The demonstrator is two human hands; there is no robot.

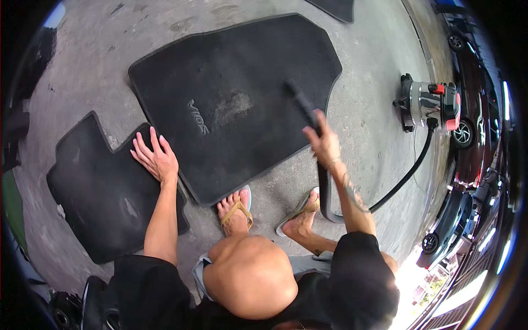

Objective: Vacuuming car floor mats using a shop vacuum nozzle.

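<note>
A large black car floor mat [247,53] with light lettering and a dusty pale patch lies on the concrete before me. My right hand [326,142] grips a black vacuum hose nozzle [303,101], blurred, with its tip over the mat's right part. Palm down with fingers apart, my left hand [156,156] rests at the upper right of a smaller black floor mat [99,194], beside the large mat's left edge. The black vacuum hose [406,177] runs from near my right forearm to a canister vacuum cleaner [429,103] with a shiny drum and red parts.
Part of another dark mat [336,8] shows at the top edge. My sandalled feet stand on the concrete near the large mat's lower edge. Parked cars, one dark red [476,123], line the right side. A dark wheeled object [62,315] is at bottom left.
</note>
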